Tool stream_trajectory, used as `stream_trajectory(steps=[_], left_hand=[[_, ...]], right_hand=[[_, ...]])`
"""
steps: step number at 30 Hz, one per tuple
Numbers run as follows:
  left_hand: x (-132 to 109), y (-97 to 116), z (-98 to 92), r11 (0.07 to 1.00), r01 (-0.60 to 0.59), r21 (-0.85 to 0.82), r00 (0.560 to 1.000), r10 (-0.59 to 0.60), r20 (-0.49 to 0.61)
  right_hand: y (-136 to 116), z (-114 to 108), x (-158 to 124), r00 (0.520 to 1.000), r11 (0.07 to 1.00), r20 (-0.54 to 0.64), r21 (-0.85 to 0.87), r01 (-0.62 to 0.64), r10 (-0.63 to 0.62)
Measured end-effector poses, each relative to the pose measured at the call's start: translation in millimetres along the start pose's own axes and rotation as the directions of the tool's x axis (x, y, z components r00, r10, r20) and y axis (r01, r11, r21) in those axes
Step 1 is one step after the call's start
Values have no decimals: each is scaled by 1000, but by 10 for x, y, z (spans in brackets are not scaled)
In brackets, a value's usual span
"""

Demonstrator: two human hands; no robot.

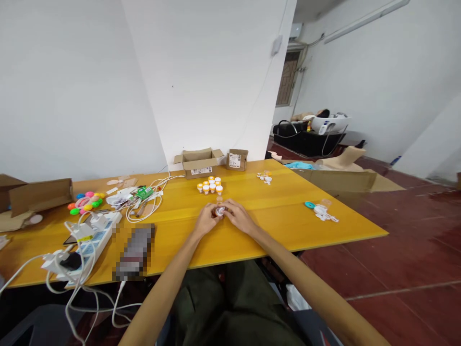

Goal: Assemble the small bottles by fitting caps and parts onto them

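Observation:
My left hand (208, 218) and my right hand (236, 214) meet over the near middle of the table. Between their fingertips is a small white round piece (220, 211) with a dark or reddish mark on it, too small to name. Both hands are closed on it from either side, and the fingers partly cover it. Just beyond lies a pale, see-through disc (219, 198). Farther back stands a tight group of several small white-topped pots (206, 188) with orange bands.
An open cardboard box (200, 161) and a smaller box (236, 160) stand at the wall. White plastic parts (321, 211) lie right, more (265, 178) behind. At left are a power strip (95, 245), cables, a blurred phone (134, 252) and colourful balls (85, 203). The table (281, 226) ends close to me.

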State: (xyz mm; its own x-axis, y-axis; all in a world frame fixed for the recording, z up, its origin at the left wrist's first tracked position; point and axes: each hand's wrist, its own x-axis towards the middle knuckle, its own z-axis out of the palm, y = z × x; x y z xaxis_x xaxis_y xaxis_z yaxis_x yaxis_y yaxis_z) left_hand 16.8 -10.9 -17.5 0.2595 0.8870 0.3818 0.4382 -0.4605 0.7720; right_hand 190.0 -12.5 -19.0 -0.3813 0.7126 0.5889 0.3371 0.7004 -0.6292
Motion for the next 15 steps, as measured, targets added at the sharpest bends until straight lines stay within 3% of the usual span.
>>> stream_trajectory(steps=[9, 15], left_hand=[[-10, 17, 16, 966, 117, -228, 991, -99, 88], [-22, 38, 11, 931, 161, -327, 984, -127, 123]], right_hand=[[15, -51, -4, 993, 988, 51, -111, 109, -104], [-7, -37, -21, 994, 983, 29, -145, 109, -106]])
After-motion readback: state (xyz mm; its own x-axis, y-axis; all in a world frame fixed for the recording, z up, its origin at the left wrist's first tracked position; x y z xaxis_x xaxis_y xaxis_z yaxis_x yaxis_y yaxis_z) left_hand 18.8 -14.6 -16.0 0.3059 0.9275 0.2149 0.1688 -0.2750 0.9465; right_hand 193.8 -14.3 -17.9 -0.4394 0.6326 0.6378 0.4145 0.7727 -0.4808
